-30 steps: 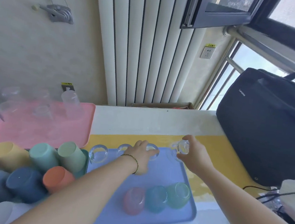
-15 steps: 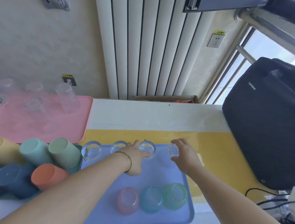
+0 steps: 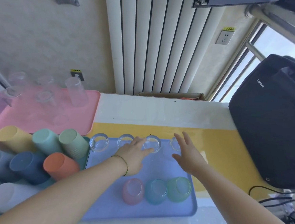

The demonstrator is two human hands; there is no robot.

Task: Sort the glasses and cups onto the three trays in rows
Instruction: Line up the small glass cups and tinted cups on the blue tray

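Observation:
A blue tray (image 3: 153, 213) lies in front of me. Along its far edge stand several clear round glasses (image 3: 99, 141) in a row. Near its front edge sit a pink glass (image 3: 133, 191), a blue glass (image 3: 156, 191) and a green glass (image 3: 178, 188). My left hand (image 3: 133, 154) rests over the tray, fingers spread, fingertips beside the third clear glass (image 3: 152, 144). My right hand (image 3: 188, 155) hovers open just right of the fourth clear glass (image 3: 174, 143), holding nothing. A pink tray (image 3: 42, 121) at the back left carries several tall clear glasses (image 3: 76, 93).
Several coloured plastic cups (image 3: 60, 165) stand upside down on a teal tray (image 3: 85, 153) at the left. A black laptop bag (image 3: 273, 121) fills the right side, with cables (image 3: 274, 199) below it. A white radiator (image 3: 155, 41) is on the wall behind the counter.
My right hand set the fourth clear glass down at the tray's far right and let go, fingers now spread. My left hand released the third glass and drew back slightly.

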